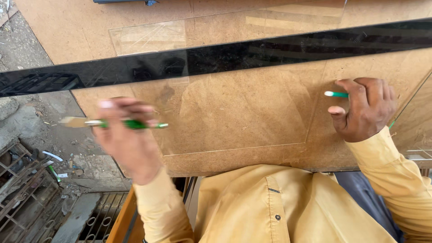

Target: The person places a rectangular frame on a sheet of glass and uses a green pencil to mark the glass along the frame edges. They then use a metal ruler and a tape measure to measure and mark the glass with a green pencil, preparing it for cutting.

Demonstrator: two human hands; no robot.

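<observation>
My left hand [128,139] is blurred and closed around a slim green-handled tool [130,123] with a pale end that sticks out to the left. It hovers at the left edge of a clear glass sheet [252,112] that lies flat on a brown fibreboard table [67,31]. On the glass at the right rests my right hand [366,108], fingers curled around a green and white pen [336,94] whose tip points left. Above both hands, a long black strip [234,56] runs across the table.
A second clear pane [148,38] lies beyond the black strip. To the left, below the table edge, is dirt ground with rusty metal grilles [27,193] and scattered litter. More glass edges show at the far right [418,121].
</observation>
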